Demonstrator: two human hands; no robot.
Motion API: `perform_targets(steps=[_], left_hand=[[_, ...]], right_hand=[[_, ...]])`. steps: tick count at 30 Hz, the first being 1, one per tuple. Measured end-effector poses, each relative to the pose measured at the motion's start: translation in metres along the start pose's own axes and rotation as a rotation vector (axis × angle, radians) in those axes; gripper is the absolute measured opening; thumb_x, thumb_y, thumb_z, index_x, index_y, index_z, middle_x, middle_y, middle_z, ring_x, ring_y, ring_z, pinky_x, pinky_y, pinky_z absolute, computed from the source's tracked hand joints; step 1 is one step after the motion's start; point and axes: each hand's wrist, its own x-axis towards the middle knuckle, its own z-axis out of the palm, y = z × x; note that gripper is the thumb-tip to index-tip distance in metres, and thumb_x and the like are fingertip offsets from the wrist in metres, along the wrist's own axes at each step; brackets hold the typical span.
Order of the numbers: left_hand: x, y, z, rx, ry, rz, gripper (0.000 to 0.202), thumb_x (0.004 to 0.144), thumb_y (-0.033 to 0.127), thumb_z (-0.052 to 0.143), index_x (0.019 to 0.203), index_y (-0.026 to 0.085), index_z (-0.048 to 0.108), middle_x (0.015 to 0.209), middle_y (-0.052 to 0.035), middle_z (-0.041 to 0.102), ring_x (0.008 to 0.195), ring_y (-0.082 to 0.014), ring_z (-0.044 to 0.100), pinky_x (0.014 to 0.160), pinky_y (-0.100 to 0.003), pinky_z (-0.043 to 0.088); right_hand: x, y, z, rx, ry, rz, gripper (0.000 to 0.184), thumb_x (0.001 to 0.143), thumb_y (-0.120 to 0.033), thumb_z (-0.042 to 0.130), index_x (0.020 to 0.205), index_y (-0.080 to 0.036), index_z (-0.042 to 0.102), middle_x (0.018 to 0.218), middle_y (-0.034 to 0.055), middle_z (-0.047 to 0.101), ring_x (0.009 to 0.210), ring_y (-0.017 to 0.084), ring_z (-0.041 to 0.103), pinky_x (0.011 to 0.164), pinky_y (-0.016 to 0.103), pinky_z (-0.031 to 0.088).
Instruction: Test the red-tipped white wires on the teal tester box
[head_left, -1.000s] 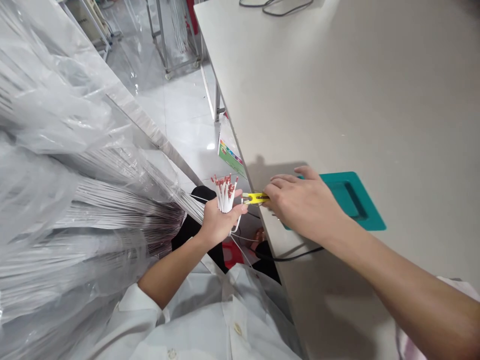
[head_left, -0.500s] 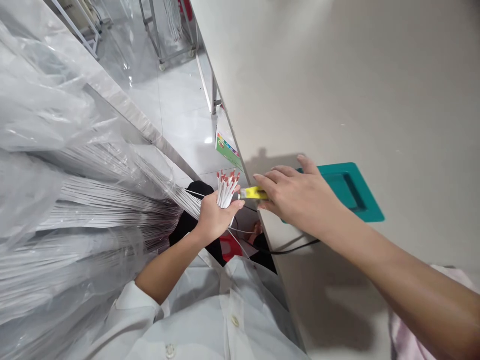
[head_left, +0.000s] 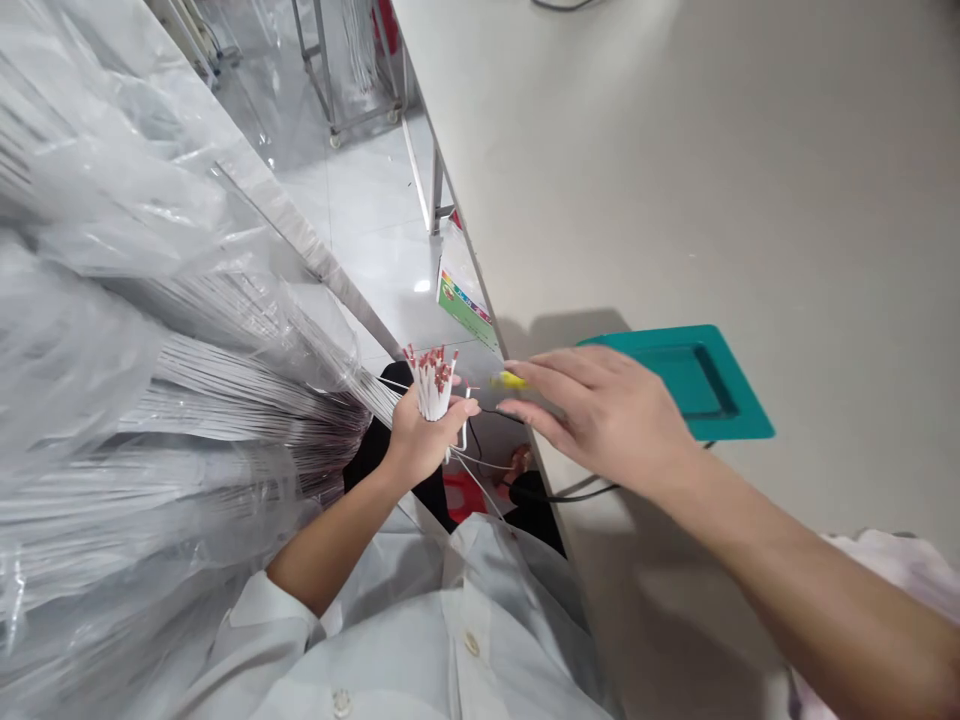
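My left hand (head_left: 421, 445) is closed round a bundle of thin white wires with red tips (head_left: 433, 380), held upright just off the table's left edge. My right hand (head_left: 600, 410) reaches over that edge towards the bundle, fingers stretched out. A small yellow tool (head_left: 508, 380) shows at its fingertips; I cannot make out how firmly the hand grips it. A single white wire hangs beside the bundle, near the yellow tool.
A beige table (head_left: 712, 170) fills the right side. A teal tray (head_left: 739, 400) lies on it behind my right hand. A black cable (head_left: 562, 493) runs under my wrist. Clear plastic bags of white wires (head_left: 150, 400) pile up on the left. A metal rack (head_left: 337, 70) stands at the back.
My right hand has opened out and slid slightly down; less of the yellow tool shows. The wire bundle has shifted a little to the left.
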Motion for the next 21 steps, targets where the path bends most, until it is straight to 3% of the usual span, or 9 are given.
perform_targets(steps=[2, 5, 8, 11, 15, 17, 21], left_hand=[[-0.004, 0.000, -0.005, -0.019, 0.002, 0.022, 0.028, 0.065, 0.024, 0.067, 0.090, 0.013, 0.061, 0.056, 0.0032, 0.059, 0.040, -0.0061, 0.044, 0.042, -0.020, 0.036], [-0.008, 0.000, -0.011, -0.017, -0.042, 0.083, 0.015, 0.069, 0.027, 0.063, 0.075, 0.014, 0.062, 0.051, 0.0032, 0.056, 0.041, -0.0062, 0.043, 0.042, -0.020, 0.035], [-0.010, -0.003, -0.015, -0.051, -0.088, 0.123, 0.014, 0.070, 0.028, 0.062, 0.074, 0.014, 0.062, 0.046, 0.0049, 0.050, 0.041, -0.0061, 0.042, 0.043, -0.020, 0.034], [-0.009, -0.007, -0.018, -0.070, -0.145, 0.145, 0.015, 0.069, 0.028, 0.063, 0.072, 0.014, 0.063, 0.042, 0.0059, 0.045, 0.040, -0.0063, 0.040, 0.042, -0.021, 0.032], [-0.008, -0.012, -0.021, -0.027, -0.220, 0.165, 0.019, 0.070, 0.032, 0.063, 0.068, 0.013, 0.064, 0.053, 0.0006, 0.056, 0.043, -0.0059, 0.041, 0.042, -0.021, 0.031], [-0.008, -0.013, -0.022, 0.006, -0.250, 0.173, 0.020, 0.071, 0.033, 0.063, 0.068, 0.013, 0.065, 0.058, -0.0014, 0.060, 0.044, -0.0059, 0.042, 0.043, -0.021, 0.033], [-0.008, -0.013, -0.022, 0.070, -0.275, 0.194, 0.019, 0.071, 0.033, 0.062, 0.070, 0.014, 0.066, 0.061, -0.0013, 0.062, 0.045, -0.0056, 0.042, 0.043, -0.020, 0.033]], right_hand=[[-0.004, -0.016, 0.000, 0.118, 0.120, 0.071, 0.023, 0.085, -0.029, 0.052, 0.100, -0.016, 0.062, 0.090, 0.0083, 0.069, 0.081, 0.020, 0.063, 0.074, 0.032, 0.049], [-0.008, -0.042, 0.007, 0.335, 0.172, 0.215, 0.020, 0.085, -0.018, 0.049, 0.099, -0.015, 0.063, 0.092, 0.0094, 0.068, 0.083, 0.018, 0.063, 0.071, 0.028, 0.051], [-0.008, -0.058, 0.018, 0.652, 0.130, 0.401, 0.018, 0.084, -0.023, 0.052, 0.096, -0.017, 0.064, 0.085, 0.0069, 0.067, 0.078, 0.016, 0.063, 0.068, 0.027, 0.052], [-0.006, -0.063, 0.029, 0.938, 0.180, 0.542, 0.014, 0.080, -0.026, 0.059, 0.090, -0.022, 0.068, 0.081, 0.0030, 0.067, 0.073, 0.014, 0.061, 0.066, 0.028, 0.052], [-0.007, -0.067, 0.040, 1.151, 0.321, 0.656, 0.011, 0.073, -0.021, 0.066, 0.081, -0.026, 0.071, 0.078, 0.0012, 0.068, 0.074, 0.013, 0.059, 0.068, 0.028, 0.051], [-0.008, -0.069, 0.044, 1.317, 0.346, 0.744, 0.009, 0.072, -0.021, 0.067, 0.077, -0.027, 0.071, 0.075, 0.0001, 0.065, 0.067, 0.012, 0.058, 0.062, 0.026, 0.050], [-0.011, -0.067, 0.043, 1.663, 0.250, 0.846, 0.007, 0.071, -0.030, 0.068, 0.073, -0.024, 0.070, 0.068, -0.0020, 0.059, 0.048, 0.006, 0.048, 0.044, 0.022, 0.043]])
